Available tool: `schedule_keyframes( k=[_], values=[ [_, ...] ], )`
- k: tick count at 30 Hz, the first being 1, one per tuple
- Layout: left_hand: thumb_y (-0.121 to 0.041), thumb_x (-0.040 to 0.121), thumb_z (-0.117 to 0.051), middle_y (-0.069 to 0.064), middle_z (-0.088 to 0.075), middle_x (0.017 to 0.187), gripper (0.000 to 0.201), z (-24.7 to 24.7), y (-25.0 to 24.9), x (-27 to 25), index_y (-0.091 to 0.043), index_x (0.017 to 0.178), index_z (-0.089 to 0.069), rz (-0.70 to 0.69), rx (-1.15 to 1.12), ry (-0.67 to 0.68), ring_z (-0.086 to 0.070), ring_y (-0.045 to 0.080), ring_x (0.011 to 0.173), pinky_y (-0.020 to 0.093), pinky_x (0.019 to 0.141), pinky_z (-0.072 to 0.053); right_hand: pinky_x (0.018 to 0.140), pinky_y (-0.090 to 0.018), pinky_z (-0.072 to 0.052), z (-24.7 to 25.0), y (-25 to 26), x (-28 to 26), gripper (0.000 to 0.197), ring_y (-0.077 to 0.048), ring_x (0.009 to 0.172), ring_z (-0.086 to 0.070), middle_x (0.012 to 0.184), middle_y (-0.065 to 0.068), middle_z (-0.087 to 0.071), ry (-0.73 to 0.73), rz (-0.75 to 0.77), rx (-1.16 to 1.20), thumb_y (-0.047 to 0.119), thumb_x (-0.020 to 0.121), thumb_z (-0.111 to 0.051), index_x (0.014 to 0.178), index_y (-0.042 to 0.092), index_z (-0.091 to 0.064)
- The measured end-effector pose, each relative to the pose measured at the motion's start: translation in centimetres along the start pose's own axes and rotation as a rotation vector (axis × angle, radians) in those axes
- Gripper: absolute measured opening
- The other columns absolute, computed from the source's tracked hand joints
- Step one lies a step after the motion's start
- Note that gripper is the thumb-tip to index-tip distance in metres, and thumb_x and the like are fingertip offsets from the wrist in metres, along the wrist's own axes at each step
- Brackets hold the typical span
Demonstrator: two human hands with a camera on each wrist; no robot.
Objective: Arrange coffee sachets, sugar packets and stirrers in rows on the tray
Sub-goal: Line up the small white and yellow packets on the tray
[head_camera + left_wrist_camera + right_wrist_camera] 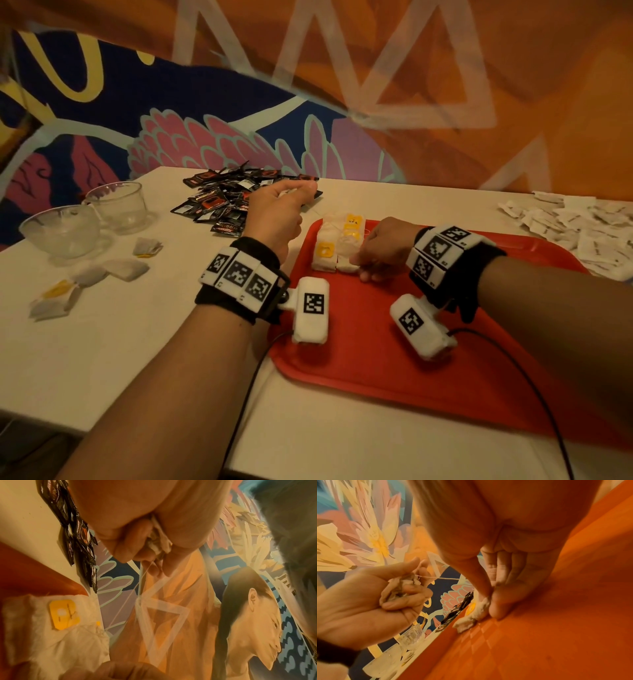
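Small white tea bags with yellow tags [339, 240] lie in two short rows at the far left corner of the red tray [376, 359]. My right hand [363, 267] pinches the nearest tea bag [471, 619] of the right row between thumb and fingertips, low against the tray [556, 615]. My left hand [294, 195] is raised just beyond the tray's far edge. Its curled fingers grip a crumpled tea bag [159, 543], and a thin string [141, 580] runs from it towards the tray. A heap of black coffee sachets [233, 202] lies behind the left hand.
White sugar packets [582, 226] are heaped at the table's right edge beyond the tray. Two glass cups [116, 205] [65, 233] stand at the far left. Loose tea bags [85, 277] lie on the white table [137, 342] left of my left forearm. A painted wall rises close behind.
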State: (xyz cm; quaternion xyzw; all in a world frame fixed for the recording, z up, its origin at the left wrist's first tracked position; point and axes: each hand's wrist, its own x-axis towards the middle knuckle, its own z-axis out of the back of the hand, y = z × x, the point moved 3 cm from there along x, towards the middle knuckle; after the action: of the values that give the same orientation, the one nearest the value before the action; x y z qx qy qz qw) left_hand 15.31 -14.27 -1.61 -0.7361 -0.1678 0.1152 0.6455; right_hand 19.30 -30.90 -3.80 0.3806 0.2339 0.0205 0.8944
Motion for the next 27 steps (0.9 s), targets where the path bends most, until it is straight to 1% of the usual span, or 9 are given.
schedule_keyframes(
  k=[4, 7, 10, 12, 16, 18, 21, 24, 27],
  values=[
    [-0.021, 0.094, -0.067, -0.002, -0.057, 0.081, 0.003, 0.3, -0.2, 0.2, -0.018, 0.095, -0.068, -0.024, -0.052, -0.045, -0.039, 0.003, 0.05, 0.016, 0.04, -0.032, 0.083, -0.033, -0.058, 0.3, 0.0, -0.3, 0.015, -0.019, 0.08, -0.071, 0.075, -0.008, -0.074, 0.0, -0.004, -0.07, 0.014, 0.091, -0.068, 0.095, 0.0, -0.072],
    [-0.026, 0.094, -0.067, -0.003, -0.057, 0.083, 0.006, 0.5, -0.6, 0.4, -0.02, 0.093, -0.067, -0.074, -0.106, -0.087, -0.046, 0.004, 0.06, 0.015, 0.047, -0.04, 0.074, -0.03, -0.058, 0.5, -0.2, -0.4, 0.014, -0.018, 0.075, -0.07, 0.081, -0.01, -0.074, -0.001, 0.021, -0.11, 0.013, 0.092, -0.067, 0.096, 0.0, -0.07],
    [-0.031, 0.093, -0.067, -0.004, -0.058, 0.08, 0.011, 1.2, -1.0, 0.6, -0.02, 0.092, -0.066, -0.13, -0.17, -0.17, -0.048, 0.001, 0.055, 0.016, 0.05, -0.043, 0.062, -0.025, -0.055, 0.9, -0.3, -0.9, 0.013, -0.012, 0.063, -0.067, 0.073, -0.008, -0.072, -0.005, 0.032, -0.11, 0.013, 0.093, -0.066, 0.094, 0.001, -0.069],
    [-0.033, 0.093, -0.067, -0.003, -0.059, 0.082, 0.018, 2.3, -1.4, 1.0, -0.016, 0.1, -0.068, -0.158, -0.259, -0.265, -0.046, 0.0, 0.052, 0.016, 0.048, -0.041, 0.056, -0.024, -0.052, 1.5, -0.4, -1.1, 0.01, -0.01, 0.057, -0.065, 0.066, -0.006, -0.071, -0.014, 0.044, -0.104, 0.013, 0.092, -0.067, 0.091, 0.003, -0.068],
    [-0.035, 0.096, -0.063, -0.007, -0.055, 0.071, 0.018, 4.3, -1.6, 1.7, -0.017, 0.095, -0.069, -0.168, -0.32, -0.376, -0.041, 0.001, 0.049, 0.017, 0.045, -0.036, 0.057, -0.025, -0.048, 2.9, -0.8, -1.3, 0.011, -0.014, 0.066, -0.068, 0.064, -0.005, -0.071, -0.016, 0.087, -0.059, 0.014, 0.089, -0.071, 0.08, 0.009, -0.068],
    [-0.033, 0.096, -0.063, -0.007, -0.052, 0.068, 0.016, 4.3, -1.1, 2.0, -0.018, 0.095, -0.069, -0.088, -0.248, -0.29, -0.04, 0.003, 0.049, 0.017, 0.044, -0.034, 0.06, -0.026, -0.05, 3.5, -0.7, -1.4, 0.012, -0.017, 0.072, -0.069, 0.075, -0.009, -0.073, -0.023, 0.132, -0.011, 0.014, 0.087, -0.074, 0.077, 0.01, -0.068],
    [-0.03, 0.096, -0.063, -0.008, -0.056, 0.068, 0.018, 2.8, -0.1, 1.8, -0.015, 0.104, -0.07, 0.015, 0.07, -0.013, -0.039, 0.005, 0.052, 0.016, 0.041, -0.033, 0.055, -0.025, -0.05, 3.8, 0.1, -1.9, 0.011, -0.016, 0.069, -0.069, 0.076, -0.008, -0.073, -0.001, 0.218, 0.077, 0.012, 0.087, -0.073, 0.078, 0.01, -0.067],
    [-0.03, 0.092, -0.069, -0.015, -0.061, 0.06, 0.014, 0.8, 0.3, 0.7, -0.017, 0.098, -0.073, -0.063, 0.317, 0.22, -0.041, 0.006, 0.051, 0.018, 0.042, -0.034, 0.056, -0.024, -0.048, 3.6, 1.1, -2.6, 0.011, -0.013, 0.067, -0.068, 0.073, -0.001, -0.072, 0.03, 0.316, 0.093, 0.012, 0.088, -0.072, 0.078, 0.011, -0.067],
    [-0.026, 0.09, -0.072, -0.017, -0.06, 0.059, 0.008, -0.1, 0.3, 0.1, -0.019, 0.094, -0.075, -0.136, 0.37, 0.301, -0.045, 0.001, 0.048, 0.018, 0.044, -0.035, 0.057, -0.025, -0.047, 3.1, 1.9, -2.9, 0.01, -0.011, 0.068, -0.07, 0.078, 0.0, -0.073, 0.037, 0.369, 0.052, 0.017, 0.087, -0.073, 0.079, 0.014, -0.067]
  ],
)
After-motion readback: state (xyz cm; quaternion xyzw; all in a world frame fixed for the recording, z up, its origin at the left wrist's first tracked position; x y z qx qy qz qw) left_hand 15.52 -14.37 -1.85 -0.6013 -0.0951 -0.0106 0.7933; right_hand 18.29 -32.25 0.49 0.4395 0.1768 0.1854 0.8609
